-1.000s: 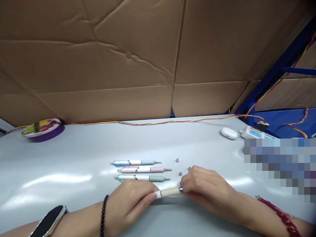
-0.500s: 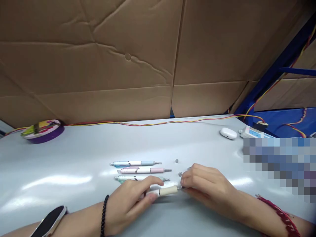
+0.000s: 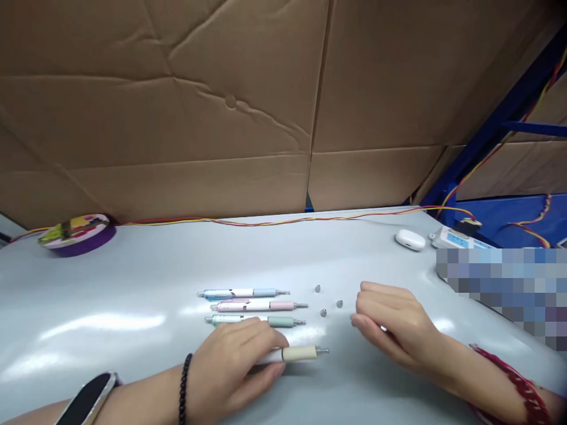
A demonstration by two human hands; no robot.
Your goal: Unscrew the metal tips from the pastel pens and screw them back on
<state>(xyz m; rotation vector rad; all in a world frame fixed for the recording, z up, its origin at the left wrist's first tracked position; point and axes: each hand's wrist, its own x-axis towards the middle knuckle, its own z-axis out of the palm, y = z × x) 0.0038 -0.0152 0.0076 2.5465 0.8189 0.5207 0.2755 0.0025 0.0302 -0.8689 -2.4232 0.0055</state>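
My left hand is closed around a white pen with a cream grip, its bare metal front end pointing right. Further right, my right hand hovers apart from the pen, fingers curled together; whatever they may hold is hidden. Beyond the left hand lie a blue pen, a pink pen and a green pen, side by side with their metal ends to the right. Small silver cone tips rest between pens and right hand: one far, one near, one to the right.
A purple-sided round tape roll lies at the back left of the grey table. At the back right are a white earphone case and a power strip. Red and yellow wires run along the rear edge, before a cardboard wall.
My right hand has moved right, away from the cream-grip pen, whose metal end now shows. The pen has dropped slightly toward me in my left hand. The right-hand cone tip is now fully visible.
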